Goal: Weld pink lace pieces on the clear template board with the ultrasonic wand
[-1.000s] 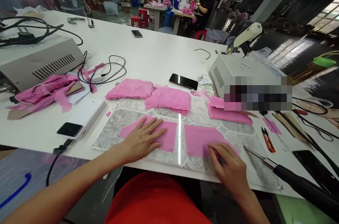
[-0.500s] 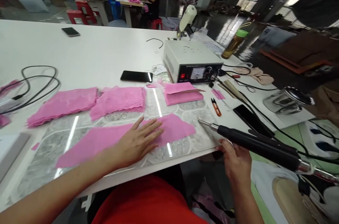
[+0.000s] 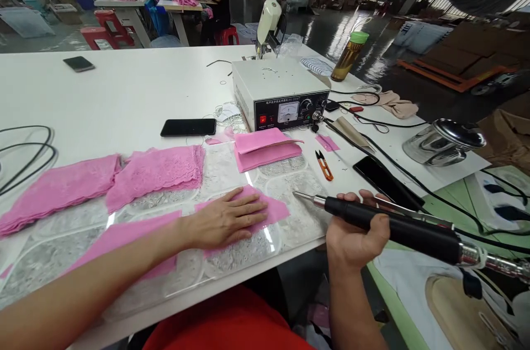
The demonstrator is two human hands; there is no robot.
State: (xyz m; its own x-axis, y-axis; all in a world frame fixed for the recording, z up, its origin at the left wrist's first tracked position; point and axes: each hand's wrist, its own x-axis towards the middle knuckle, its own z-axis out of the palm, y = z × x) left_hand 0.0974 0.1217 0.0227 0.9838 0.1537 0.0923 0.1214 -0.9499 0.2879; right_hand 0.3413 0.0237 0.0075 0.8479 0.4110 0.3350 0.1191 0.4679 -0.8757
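Head view: the left grip (image 3: 232,220) lies flat, fingers close together, on a pink fabric piece (image 3: 273,209), near middle, on the clear-topped mat (image 3: 306,217) over the white counter (image 3: 136,101). To its right, the right grip (image 3: 354,239) is wrapped around a black pen-shaped tool (image 3: 414,237), its metal tip (image 3: 303,195) aimed left, apart from the fabric. A second pink piece (image 3: 124,234) sits left, partly behind the left forearm (image 3: 107,281). Swinging the tool left could snag fabric or fingers; a dragging forearm could crease the second piece.
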